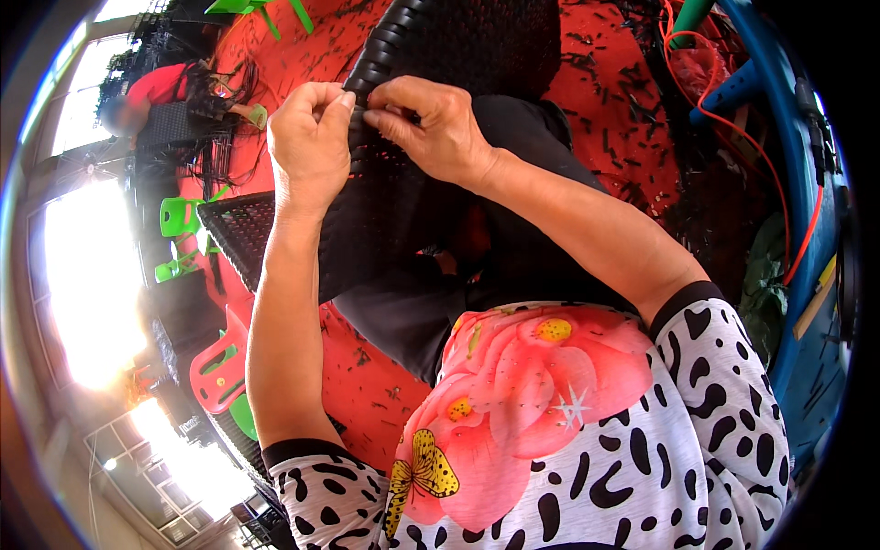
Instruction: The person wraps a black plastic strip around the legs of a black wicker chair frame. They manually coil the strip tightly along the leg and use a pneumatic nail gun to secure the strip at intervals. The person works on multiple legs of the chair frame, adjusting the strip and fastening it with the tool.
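A black woven panel (495, 46) of flat, rattan-like strips leans over my lap. Its thick rim (378, 57) is wrapped in shiny black strip. At that rim my left hand (312, 137) is closed, thumb and index finger pinched together on the black strip. My right hand (433, 128) is beside it, fingers curled and pressed against the same strip from the right. The short piece between the fingertips is mostly hidden. Farther down, another woven part (243, 234) of the black work sticks out left behind my left forearm.
Black strip scraps litter the red floor (605, 119). A blue table (807, 367) with an orange cord (752, 137) stands at right. Green chairs (179, 217) and a pink chair (220, 367) are at left. Another person (170, 87) in red bends over black woven work at upper left.
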{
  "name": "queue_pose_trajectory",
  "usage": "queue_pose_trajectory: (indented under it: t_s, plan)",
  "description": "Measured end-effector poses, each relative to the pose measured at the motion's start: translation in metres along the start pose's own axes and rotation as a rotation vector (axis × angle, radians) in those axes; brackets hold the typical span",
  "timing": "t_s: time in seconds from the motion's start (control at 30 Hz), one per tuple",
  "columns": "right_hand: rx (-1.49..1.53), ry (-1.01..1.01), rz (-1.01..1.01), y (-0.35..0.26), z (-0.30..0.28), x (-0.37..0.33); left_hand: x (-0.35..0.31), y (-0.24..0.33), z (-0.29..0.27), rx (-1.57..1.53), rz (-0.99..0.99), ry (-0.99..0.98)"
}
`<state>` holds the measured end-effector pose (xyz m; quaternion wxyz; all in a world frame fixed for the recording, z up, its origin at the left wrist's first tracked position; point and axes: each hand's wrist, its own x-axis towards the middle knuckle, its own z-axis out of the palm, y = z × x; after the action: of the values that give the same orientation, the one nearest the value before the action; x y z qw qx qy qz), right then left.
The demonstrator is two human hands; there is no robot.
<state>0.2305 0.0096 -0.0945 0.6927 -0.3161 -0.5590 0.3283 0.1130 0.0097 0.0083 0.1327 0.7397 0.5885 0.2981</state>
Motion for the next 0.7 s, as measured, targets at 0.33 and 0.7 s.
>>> queue_pose_trajectory:
  t_s: [0.33,0.7]
  plan:
    - [0.255,-0.057,0.334,0.0,0.005,0.002,0.0,-0.003,-0.005,-0.203,-0.154,-0.044]
    - [0.086,0.014,0.241,-0.006,0.004,-0.004,-0.009,0.004,-0.004,-0.189,-0.189,-0.031]
